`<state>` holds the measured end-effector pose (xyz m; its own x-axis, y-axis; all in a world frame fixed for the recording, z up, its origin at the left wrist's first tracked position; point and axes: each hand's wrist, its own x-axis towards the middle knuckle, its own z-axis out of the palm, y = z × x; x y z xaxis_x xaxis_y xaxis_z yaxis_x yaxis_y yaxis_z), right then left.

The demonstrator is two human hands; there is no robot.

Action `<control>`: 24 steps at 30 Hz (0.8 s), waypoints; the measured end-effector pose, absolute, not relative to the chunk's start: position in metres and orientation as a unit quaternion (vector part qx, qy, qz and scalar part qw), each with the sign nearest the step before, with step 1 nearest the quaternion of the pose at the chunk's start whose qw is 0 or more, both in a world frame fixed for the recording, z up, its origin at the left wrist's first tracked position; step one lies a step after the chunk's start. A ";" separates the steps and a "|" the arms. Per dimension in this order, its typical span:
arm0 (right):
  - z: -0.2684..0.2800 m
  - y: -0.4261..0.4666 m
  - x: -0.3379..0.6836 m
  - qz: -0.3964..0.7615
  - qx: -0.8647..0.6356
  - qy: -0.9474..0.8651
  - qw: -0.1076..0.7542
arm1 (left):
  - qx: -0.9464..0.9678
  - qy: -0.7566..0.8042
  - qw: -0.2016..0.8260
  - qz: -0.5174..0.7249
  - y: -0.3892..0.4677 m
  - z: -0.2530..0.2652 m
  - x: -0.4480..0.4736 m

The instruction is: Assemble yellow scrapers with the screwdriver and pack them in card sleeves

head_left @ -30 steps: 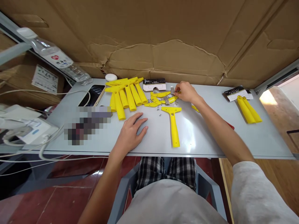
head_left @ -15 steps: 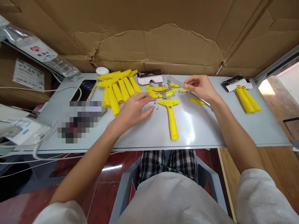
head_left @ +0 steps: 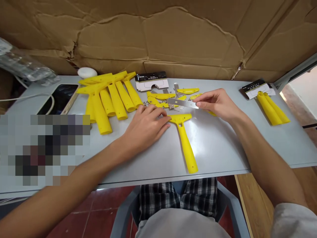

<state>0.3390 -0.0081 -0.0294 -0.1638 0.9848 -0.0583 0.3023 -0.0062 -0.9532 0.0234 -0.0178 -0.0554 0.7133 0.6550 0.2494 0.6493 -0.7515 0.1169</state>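
In the middle of the frame, the right hand (head_left: 219, 105) pinches a thin, flat, silvery metal strip (head_left: 185, 103) by its right end, between thumb and fingers. The strip points left, over scattered flat yellow plastic pieces (head_left: 188, 90) and beyond the head of a yellow plastic T-shaped handle (head_left: 186, 143). That handle lies on the grey worktop (head_left: 218, 148), crossbar toward the back and grip toward the front edge. The left hand (head_left: 146, 127) has its fingers bent, its tips at the crossbar's left end; whether they grip it or only rest against it, I cannot tell.

To manage the strip well, a light pinch on its flat faces seems best, with skin kept off the long edges, which may be sharp. Holding it level should keep the small slot near its free end in sight. The left fingers would do best steadying the crossbar from its end, leaving its top uncovered. Sleeves and knuckles should stay clear of the tiny metal screws (head_left: 146, 103), which could roll away easily. The leaning cluster of yellow handles (head_left: 119, 100), left of centre, sits near the left hand and could be knocked.
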 end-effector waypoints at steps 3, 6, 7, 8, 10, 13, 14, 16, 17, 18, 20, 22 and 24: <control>-0.032 -0.011 0.333 0.494 -0.519 -0.601 0.355 | 0.911 0.370 0.017 0.183 -0.020 -0.048 0.021; -0.036 -0.012 0.329 0.506 -0.508 -0.608 0.341 | 0.892 0.378 0.035 0.244 -0.016 -0.045 0.019; -0.038 -0.012 0.329 0.510 -0.505 -0.609 0.336 | 0.892 0.371 0.042 0.254 -0.014 -0.045 0.019; -0.039 -0.012 0.328 0.515 -0.504 -0.610 0.330 | 0.894 0.364 0.047 0.257 -0.012 -0.047 0.019; -0.042 -0.011 0.327 0.521 -0.502 -0.612 0.320 | 0.901 0.356 0.055 0.243 -0.008 -0.050 0.019; -0.046 -0.010 0.326 0.514 -0.499 -0.619 0.320 | 0.906 0.363 0.062 0.211 -0.003 -0.055 0.019; -0.047 -0.010 0.325 0.509 -0.499 -0.622 0.323 | 0.905 0.368 0.063 0.204 -0.001 -0.055 0.019; -0.048 -0.010 0.325 0.498 -0.500 -0.628 0.326 | 0.903 0.378 0.062 0.196 0.000 -0.056 0.018; -0.049 -0.010 0.325 0.495 -0.500 -0.632 0.325 | 0.901 0.381 0.062 0.196 0.000 -0.055 0.018; -0.050 -0.009 0.325 0.491 -0.498 -0.637 0.324 | 0.901 0.383 0.061 0.196 0.000 -0.055 0.018; -0.051 -0.008 0.326 0.476 -0.491 -0.654 0.325 | 0.902 0.381 0.057 0.194 -0.002 -0.053 0.018; -0.052 -0.006 0.326 0.452 -0.481 -0.676 0.328 | 0.906 0.377 0.055 0.186 -0.003 -0.052 0.017; -0.053 -0.005 0.327 0.431 -0.470 -0.699 0.324 | 0.910 0.371 0.054 0.177 -0.003 -0.052 0.017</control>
<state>0.3272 -0.0054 -0.0528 -0.3494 0.9357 0.0482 0.3775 0.1877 -0.9068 0.0172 -0.0029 -0.0525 0.6615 0.6945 0.2829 0.6562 -0.7187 0.2299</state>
